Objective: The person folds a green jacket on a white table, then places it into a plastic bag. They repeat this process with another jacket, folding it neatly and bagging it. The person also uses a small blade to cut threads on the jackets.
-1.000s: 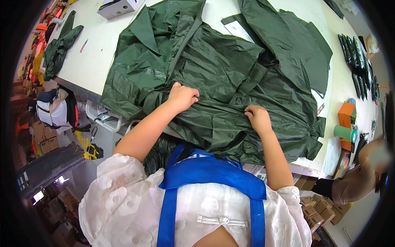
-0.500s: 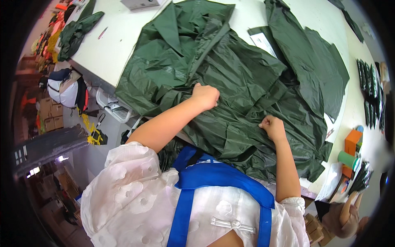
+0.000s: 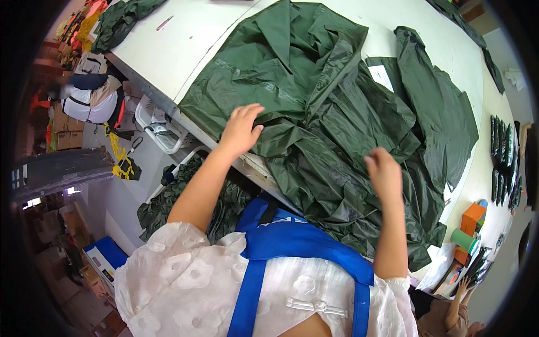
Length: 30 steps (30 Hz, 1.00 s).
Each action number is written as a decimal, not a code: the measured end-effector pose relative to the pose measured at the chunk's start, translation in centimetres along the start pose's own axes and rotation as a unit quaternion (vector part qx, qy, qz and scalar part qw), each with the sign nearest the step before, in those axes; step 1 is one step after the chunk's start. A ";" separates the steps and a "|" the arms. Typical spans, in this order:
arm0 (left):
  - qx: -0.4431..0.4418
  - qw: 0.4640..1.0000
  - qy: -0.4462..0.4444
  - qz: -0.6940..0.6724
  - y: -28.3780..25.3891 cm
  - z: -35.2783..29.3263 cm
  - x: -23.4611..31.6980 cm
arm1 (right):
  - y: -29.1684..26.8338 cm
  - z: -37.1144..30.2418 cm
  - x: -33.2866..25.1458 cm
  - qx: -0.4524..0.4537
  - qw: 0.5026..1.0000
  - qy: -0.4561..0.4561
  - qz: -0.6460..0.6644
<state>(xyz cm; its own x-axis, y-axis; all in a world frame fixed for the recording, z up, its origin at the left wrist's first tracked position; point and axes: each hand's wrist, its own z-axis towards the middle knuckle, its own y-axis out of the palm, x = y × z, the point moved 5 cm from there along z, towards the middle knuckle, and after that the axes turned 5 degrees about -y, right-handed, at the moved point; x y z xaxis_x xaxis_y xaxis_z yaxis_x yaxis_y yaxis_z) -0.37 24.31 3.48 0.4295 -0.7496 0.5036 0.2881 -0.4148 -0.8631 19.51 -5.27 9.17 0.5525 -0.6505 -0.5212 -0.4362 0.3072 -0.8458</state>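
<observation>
A dark green, shiny waterproof garment (image 3: 337,121) is spread in creased folds over the white table (image 3: 193,39), with a sleeve-like length at the right and a white label (image 3: 380,76) near its far side. My left hand (image 3: 241,130) is over the garment's left part by the table edge, fingers stretched out and nothing in them. Whether it touches the fabric I cannot tell. Over the right part of the folds is my right hand (image 3: 385,173), its fingers bent and smeared by motion. I cannot make out whether it pinches any fabric.
More dark green fabric (image 3: 224,205) hangs below the table edge beside a white basket (image 3: 160,132). Another green bundle (image 3: 126,25) lies far left. At the right are packed dark bundles (image 3: 501,160), an orange box (image 3: 473,218) and a green roll (image 3: 464,240). Someone else's hands (image 3: 465,289) show lower right.
My left hand has let go of the fabric, moved left and spread its fingers. My right hand has shifted slightly right. The garment appears further right, and the view has turned somewhat.
</observation>
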 end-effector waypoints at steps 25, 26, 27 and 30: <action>-0.153 0.982 -0.080 -0.074 8.9 16.6 6.6 | 13.6 2.8 -13.0 -0.018 0.952 -0.300 0.064; -0.140 0.984 -0.055 -0.091 9.9 17.0 6.2 | 13.4 2.8 -13.1 -0.014 0.947 -0.315 0.067; -0.127 0.986 -0.032 -0.106 10.1 17.1 6.1 | 13.4 2.7 -13.2 -0.012 0.941 -0.330 0.072; -0.112 0.909 -0.148 -0.373 9.6 17.3 4.7 | 12.5 2.3 -13.6 -0.004 0.928 -0.367 0.069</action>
<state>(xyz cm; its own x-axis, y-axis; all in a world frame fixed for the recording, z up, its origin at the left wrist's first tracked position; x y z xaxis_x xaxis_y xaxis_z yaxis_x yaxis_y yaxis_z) 19.22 25.76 -1.79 0.4079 -0.0585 0.9112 0.4259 -0.8705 -0.2465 8.21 9.04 5.40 0.8242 0.0431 -0.5646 -0.5426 0.3449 -0.7659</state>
